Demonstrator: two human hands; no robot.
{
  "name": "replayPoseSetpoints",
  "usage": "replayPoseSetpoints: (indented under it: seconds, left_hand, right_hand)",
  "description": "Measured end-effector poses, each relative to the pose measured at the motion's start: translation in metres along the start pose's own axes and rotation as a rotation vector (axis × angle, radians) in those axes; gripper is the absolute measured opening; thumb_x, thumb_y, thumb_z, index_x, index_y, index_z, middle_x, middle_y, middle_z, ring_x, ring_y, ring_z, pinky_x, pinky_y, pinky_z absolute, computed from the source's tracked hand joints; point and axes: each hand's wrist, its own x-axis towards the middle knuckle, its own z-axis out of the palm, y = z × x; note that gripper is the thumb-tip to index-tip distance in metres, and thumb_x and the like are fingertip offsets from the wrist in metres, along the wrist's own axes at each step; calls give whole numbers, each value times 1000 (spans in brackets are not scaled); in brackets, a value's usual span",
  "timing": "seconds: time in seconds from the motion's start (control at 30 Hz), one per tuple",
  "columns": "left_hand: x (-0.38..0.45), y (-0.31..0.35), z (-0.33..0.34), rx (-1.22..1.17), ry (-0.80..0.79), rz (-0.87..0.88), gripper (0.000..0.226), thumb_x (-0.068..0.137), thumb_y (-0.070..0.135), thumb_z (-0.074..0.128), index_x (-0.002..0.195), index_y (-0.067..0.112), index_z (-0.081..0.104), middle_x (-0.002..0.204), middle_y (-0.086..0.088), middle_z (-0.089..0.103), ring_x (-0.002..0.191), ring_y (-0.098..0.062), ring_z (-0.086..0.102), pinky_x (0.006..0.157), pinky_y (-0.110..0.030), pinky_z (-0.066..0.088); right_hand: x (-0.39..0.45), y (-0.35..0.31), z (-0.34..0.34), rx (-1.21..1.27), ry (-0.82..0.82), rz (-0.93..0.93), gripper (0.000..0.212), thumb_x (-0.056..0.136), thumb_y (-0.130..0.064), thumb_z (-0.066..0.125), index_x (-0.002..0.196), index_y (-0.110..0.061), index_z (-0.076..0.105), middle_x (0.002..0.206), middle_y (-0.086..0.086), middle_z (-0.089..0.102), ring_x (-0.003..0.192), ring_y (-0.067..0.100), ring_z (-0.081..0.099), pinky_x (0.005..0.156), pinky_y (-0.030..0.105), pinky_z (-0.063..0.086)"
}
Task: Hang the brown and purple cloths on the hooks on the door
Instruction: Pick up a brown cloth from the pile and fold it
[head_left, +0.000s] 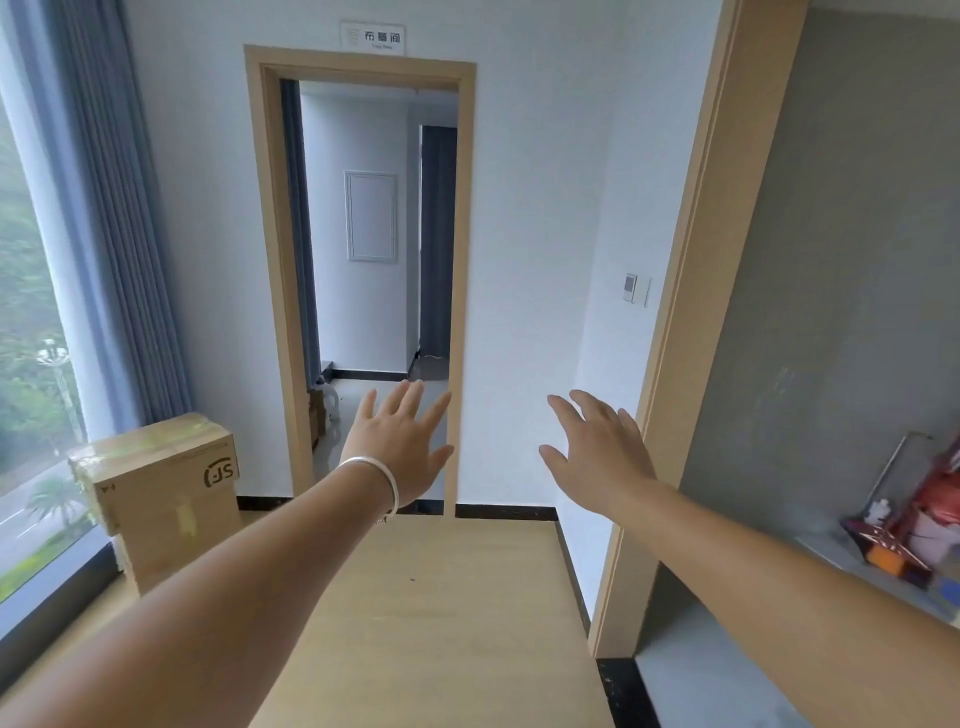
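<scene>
Both my arms reach forward in a small room. My left hand (400, 441), with a silver bangle on its wrist, is held out with straight spread fingers and holds nothing. My right hand (597, 452) is also spread flat and empty, a little to the right. Ahead stands an open doorway with a wooden frame (275, 260) that leads into another room. No brown cloth, purple cloth or hooks show in this view.
A cardboard box (161, 493) stands on the floor at the left by the window and blue curtain (114, 208). A second wooden door frame (691, 312) rises at the right. Beyond it a grey ledge (831, 566) carries red and white items (930, 519).
</scene>
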Motion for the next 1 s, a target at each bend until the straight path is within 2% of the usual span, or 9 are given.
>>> replayPoseSetpoints:
  seconds: [0.37, 0.63, 0.83, 1.0]
  left_hand:
    - [146, -22, 82, 42, 13, -50, 68, 96, 59, 26, 152, 30, 0, 160, -6, 12, 148, -26, 6, 118, -52, 9]
    - [259, -17, 149, 95, -35, -114, 70, 95, 60, 23, 152, 30, -5, 161, -6, 9, 148, -26, 4, 118, -52, 7]
    - [342, -13, 197, 81, -50, -88, 72, 95, 61, 23, 151, 29, -9, 161, -7, 7, 148, -27, 3, 118, -52, 7]
    - [412, -21, 253, 70, -67, -43, 71, 96, 60, 21, 150, 29, -13, 161, -8, 4, 148, -27, 1, 117, -52, 4]
  right_hand:
    - [164, 39, 80, 29, 43, -53, 61, 97, -46, 39, 151, -26, 18, 159, 5, 15, 144, 22, 18, 117, 46, 13]
    - [283, 95, 141, 43, 50, -87, 59, 97, -48, 38, 150, -27, 20, 158, 5, 18, 144, 22, 20, 116, 47, 15]
    - [349, 127, 186, 55, 5, -47, 59, 98, -50, 36, 150, -27, 21, 158, 5, 18, 143, 24, 21, 117, 47, 13]
    - [416, 146, 229, 50, -17, -20, 57, 99, -53, 26, 150, -28, 23, 159, 4, 18, 144, 23, 20, 118, 47, 13]
